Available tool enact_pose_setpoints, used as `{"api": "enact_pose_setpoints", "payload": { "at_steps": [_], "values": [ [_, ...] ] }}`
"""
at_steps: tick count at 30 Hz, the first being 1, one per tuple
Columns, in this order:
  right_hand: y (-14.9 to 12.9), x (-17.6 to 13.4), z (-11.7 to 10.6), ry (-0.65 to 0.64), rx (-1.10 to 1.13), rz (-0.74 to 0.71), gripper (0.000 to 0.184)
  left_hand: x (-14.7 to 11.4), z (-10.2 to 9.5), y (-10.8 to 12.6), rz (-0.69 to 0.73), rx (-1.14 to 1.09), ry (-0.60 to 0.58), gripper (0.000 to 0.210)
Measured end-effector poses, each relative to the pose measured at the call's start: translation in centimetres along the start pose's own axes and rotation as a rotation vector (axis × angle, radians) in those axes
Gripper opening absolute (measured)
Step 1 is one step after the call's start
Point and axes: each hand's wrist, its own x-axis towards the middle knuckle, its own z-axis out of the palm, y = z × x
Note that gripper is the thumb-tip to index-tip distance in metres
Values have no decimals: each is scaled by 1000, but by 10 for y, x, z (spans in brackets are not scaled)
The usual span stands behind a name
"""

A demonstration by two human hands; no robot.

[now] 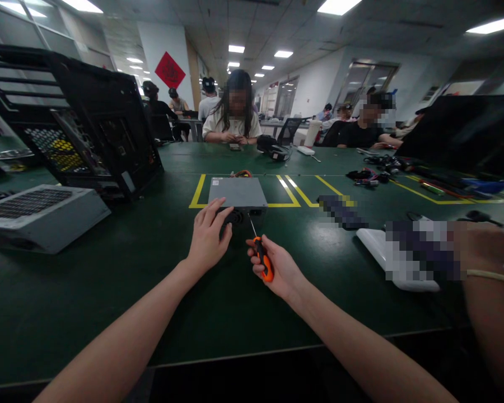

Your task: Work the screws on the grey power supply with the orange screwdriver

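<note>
A grey metal computer power supply (238, 191) lies on the green table in front of me, its fan and socket side facing me. Coloured wires (241, 173) come out at its far side. My left hand (210, 232) rests against its near left edge, fingers spread, the fingertips on the top and front. In my right hand (278, 266) is a screwdriver (263, 260) with an orange and black handle, the fingers wrapped round it. Its thin shaft points up and away, and the tip meets the front face beside the socket.
A black computer case (84, 123) stands at the left, with a larger grey power supply (42, 215) near it. To the right are a white device (382, 254), another person's arm (489, 296), cables (367, 176) and a dark monitor (462, 140). People sit beyond the table.
</note>
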Motion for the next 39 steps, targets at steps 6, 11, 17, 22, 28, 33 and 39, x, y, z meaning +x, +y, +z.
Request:
{"api": "enact_pose_setpoints", "payload": {
  "at_steps": [6,11,17,22,28,33,39],
  "values": [
    [0,-1,-1,18,2,4,16,-2,9,-7,73,318,-97,46],
    [-1,-2,0,-8,5,33,28,-2,9,-5,61,336,-133,48],
    [1,-1,2,7,-4,13,12,-2,8,-4,52,334,-157,50],
    [0,-2,2,-41,-14,45,30,-2,9,-5,45,329,-159,52],
    [2,0,2,2,-15,-2,11,-2,8,-5,46,325,-160,53],
    [1,0,0,-18,-32,9,24,-2,8,-5,43,315,-162,54],
    [0,1,-1,-3,-33,-4,21,-3,8,-5,40,307,-162,54]
  ]
}}
